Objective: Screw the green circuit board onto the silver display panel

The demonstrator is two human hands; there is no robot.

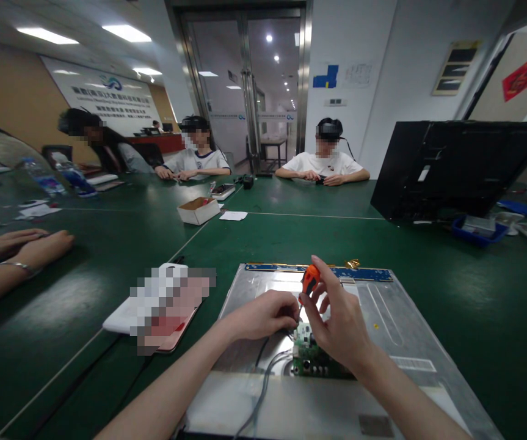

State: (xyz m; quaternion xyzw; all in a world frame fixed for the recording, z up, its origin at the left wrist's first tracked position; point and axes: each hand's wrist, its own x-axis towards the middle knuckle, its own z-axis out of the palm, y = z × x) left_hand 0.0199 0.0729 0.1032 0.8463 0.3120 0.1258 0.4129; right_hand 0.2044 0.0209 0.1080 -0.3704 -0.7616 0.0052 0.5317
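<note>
My right hand (343,318) grips a screwdriver (310,279) with an orange handle, its shaft pointing down at a green circuit board (306,353). The board lies on the silver metal back of a display panel (375,305) in front of me. At the board's upper left edge, close to the shaft, the fingers of my left hand (276,315) are pinched together; what is between them is hidden. Grey and black cables (265,382) run from the board's left side. A narrow blue circuit strip (272,269) lines the panel's far edge.
Phones (171,305) lie left of the panel. Farther off stand a small open carton (198,211) and a blue tray (478,231). A big black screen (450,165) stands at the right. A co-worker's hands (38,247) rest at the left; other people sit around the green table (318,235).
</note>
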